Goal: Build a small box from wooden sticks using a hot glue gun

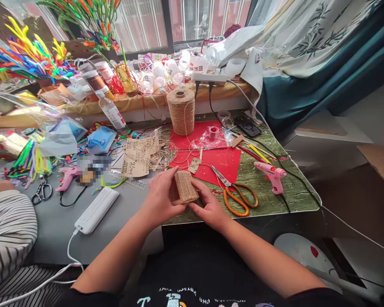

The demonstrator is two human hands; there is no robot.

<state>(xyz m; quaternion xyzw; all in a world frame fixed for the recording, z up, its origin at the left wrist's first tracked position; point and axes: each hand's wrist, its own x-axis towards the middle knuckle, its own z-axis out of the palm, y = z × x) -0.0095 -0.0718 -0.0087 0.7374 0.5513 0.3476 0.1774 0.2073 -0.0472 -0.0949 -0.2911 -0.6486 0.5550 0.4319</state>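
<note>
The left hand (160, 194) and right hand (208, 205) grasp the box (187, 187), its visible outside apparently wrapped, hidden faces uncertain; spool (180, 114) beyond the box, scissors (229, 183) right.

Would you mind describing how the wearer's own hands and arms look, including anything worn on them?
The left hand and right hand are bare, without gloves, and no watch or bracelet shows at either wrist. The forearms are uncovered too. Black sleeves show at the picture's bottom edge, matching a black top printed with pale lettering.
</note>
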